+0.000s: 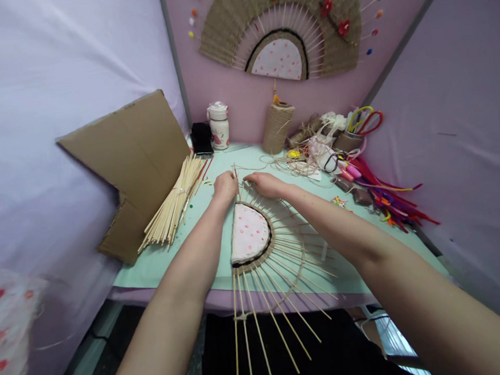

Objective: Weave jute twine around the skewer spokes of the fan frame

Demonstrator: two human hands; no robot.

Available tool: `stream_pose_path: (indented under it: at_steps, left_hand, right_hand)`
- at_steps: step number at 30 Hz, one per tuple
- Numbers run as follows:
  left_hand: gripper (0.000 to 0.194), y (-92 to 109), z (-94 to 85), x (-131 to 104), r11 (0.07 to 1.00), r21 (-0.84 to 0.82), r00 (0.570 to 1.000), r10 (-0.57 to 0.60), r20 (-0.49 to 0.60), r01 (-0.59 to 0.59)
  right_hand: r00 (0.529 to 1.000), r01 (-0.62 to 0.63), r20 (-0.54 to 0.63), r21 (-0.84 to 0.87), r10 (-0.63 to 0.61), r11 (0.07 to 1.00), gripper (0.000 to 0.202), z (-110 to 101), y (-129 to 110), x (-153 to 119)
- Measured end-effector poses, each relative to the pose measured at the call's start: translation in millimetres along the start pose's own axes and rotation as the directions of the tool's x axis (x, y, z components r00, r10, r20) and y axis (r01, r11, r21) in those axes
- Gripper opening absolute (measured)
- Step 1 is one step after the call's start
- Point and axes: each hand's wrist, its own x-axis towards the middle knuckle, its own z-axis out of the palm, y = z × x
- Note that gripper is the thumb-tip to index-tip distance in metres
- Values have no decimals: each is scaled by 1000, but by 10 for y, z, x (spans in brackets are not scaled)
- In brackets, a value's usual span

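Observation:
A half-round fan frame [250, 233] lies on the table, its white centre dotted with red and edged by a black band and woven twine. Thin wooden sticks [278, 288] radiate from it, several reaching past the table's front edge. A loose ring of jute twine [301, 272] crosses the sticks. At the frame's far end, my left hand [225, 187] is closed around a stick there. Just right of it, my right hand [264, 185] pinches at the far sticks, seemingly on a strand of twine; the fingertips' hold is small and partly hidden.
Left are a bundle of sticks [176, 201] and folded cardboard [132, 156]. Behind stand a white bottle [219, 127] and a twine spool [278, 128]. Pipe cleaners [399, 200], scissors [369, 121] and tangled twine crowd the right. A finished fan [343, 49] hangs on the back wall.

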Motion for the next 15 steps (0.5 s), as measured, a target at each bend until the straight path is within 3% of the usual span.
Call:
stream_pose_path:
  at_steps: [15]
  left_hand:
    - [22,-37,55,42,997,-61,998,-46,-40,43]
  right_hand:
    - [999,-8,-44,63,11,998,49,35,16,12]
